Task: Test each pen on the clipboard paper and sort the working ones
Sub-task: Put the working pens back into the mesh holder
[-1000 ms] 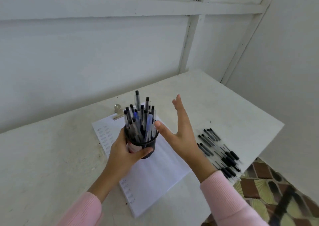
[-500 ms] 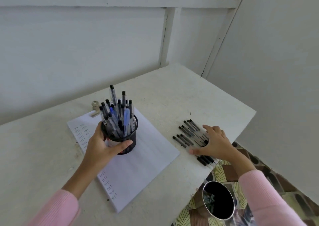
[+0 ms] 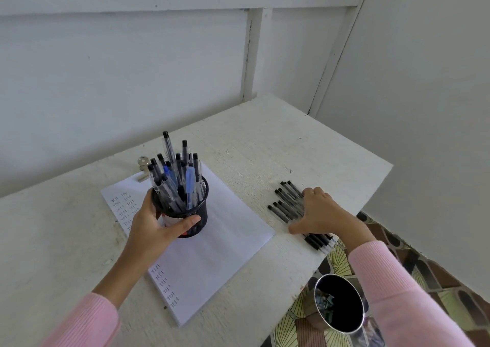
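While the left hand (image 3: 155, 231) grips the mesh pen cup (image 3: 199, 203), the right hand (image 3: 319, 215) rests — fingers relaxed — on the black pens (image 3: 285, 205)

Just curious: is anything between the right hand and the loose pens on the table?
Nothing visible does. The right hand rests directly on the row of loose pens, fingers touching them. The mesh pen cup, held by the left hand, is well off to its left.
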